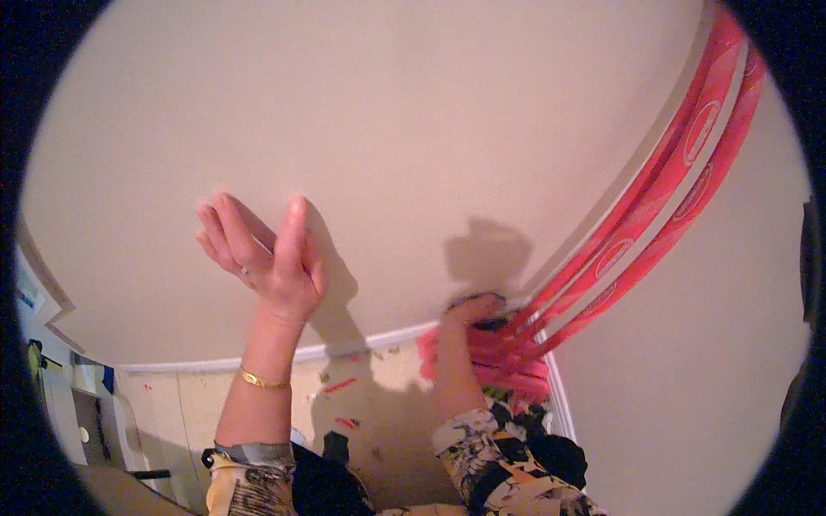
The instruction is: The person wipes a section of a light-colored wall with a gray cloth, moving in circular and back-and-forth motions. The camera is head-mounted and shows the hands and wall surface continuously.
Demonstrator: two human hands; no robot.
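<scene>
My left hand (268,255) is raised in front of a plain light wall (387,148), its fingers apart and nothing between them. A ring and a gold bangle show on it. Lower right, my right hand (474,309) reaches towards the wall's foot, beside a dark object (497,319) that is blurred; whether the fingers hold it I cannot tell. Just below that hand lies a heap of red-pink material (516,367). Several long red strips or tubes (645,213) with oval printed marks stand up the wall's corner, their lower ends at the heap.
White skirting board (400,337) runs along the wall's foot. Red scraps (341,386) lie scattered on the pale floor. Dark items (561,455) are bunched beside my right sleeve. Furniture or shelving (90,413) stands at the far left.
</scene>
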